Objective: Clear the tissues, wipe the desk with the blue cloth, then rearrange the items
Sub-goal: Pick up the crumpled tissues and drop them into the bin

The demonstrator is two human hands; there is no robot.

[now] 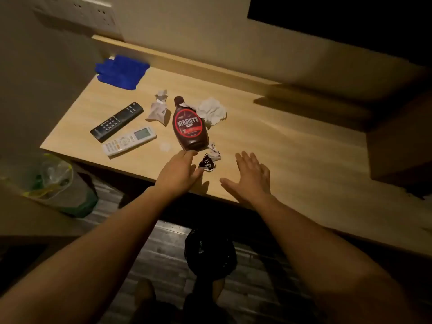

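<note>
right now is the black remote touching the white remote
Apart. The head view shows a thin strip of bare desk between the black remote and the white remote lying just in front of it.

Blue cloth (121, 71), brown red-labelled syrup bottle (189, 124), black remote (117, 121), white remote (129, 141).

Wall socket panel (77, 10) above desk's far-left corner. Green bin (60, 185) with clear liner on floor, left of desk. Black bag (210, 251) on dark plank floor (159, 249) below desk edge.
</note>
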